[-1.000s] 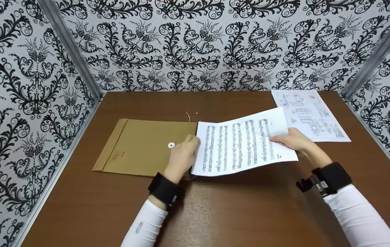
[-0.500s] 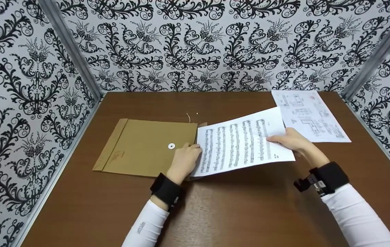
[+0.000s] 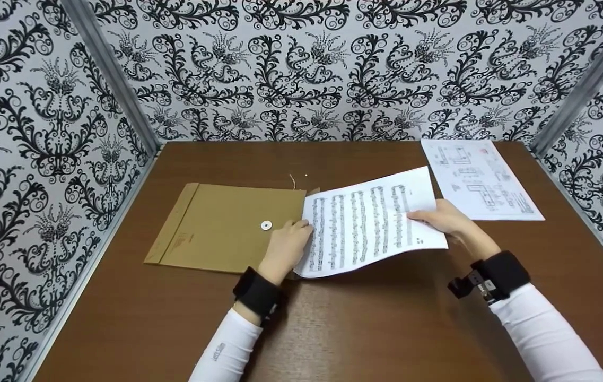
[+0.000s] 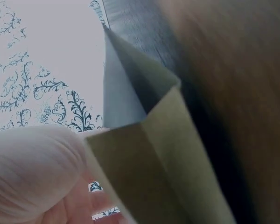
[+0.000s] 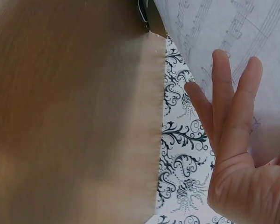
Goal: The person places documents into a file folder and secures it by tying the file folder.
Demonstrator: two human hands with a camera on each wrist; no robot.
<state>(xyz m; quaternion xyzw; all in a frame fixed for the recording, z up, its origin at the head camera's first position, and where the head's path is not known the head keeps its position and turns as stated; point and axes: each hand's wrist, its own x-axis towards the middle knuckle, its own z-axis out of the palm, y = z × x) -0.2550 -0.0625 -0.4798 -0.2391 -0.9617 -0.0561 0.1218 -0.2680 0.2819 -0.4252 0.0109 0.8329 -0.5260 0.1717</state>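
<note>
A tan paper envelope [image 3: 227,223] with a white button lies flat, its mouth facing right. My left hand [image 3: 285,248] grips the envelope at the mouth edge; the left wrist view shows the envelope's [image 4: 154,158] mouth gaping beside the hand [image 4: 37,172]. Printed sheet music [image 3: 354,228] reaches into the mouth at its left end, where that end is hidden. My right hand [image 3: 447,218] pinches the sheet music's right side, thumb on top, holding that side raised. In the right wrist view, several fingers of the hand [image 5: 238,144] spread beneath the sheet music [image 5: 252,28].
Another paper with technical drawings [image 3: 484,180] lies at the back right of the brown table [image 3: 365,329]. A thin string [image 3: 293,181] shows behind the envelope's mouth. Patterned walls [image 3: 301,69] enclose the table at the back and sides.
My right hand has moved left, carrying the sheet music a little farther toward the envelope. My left hand has shifted slightly down along the mouth edge, and a flap shows behind it.
</note>
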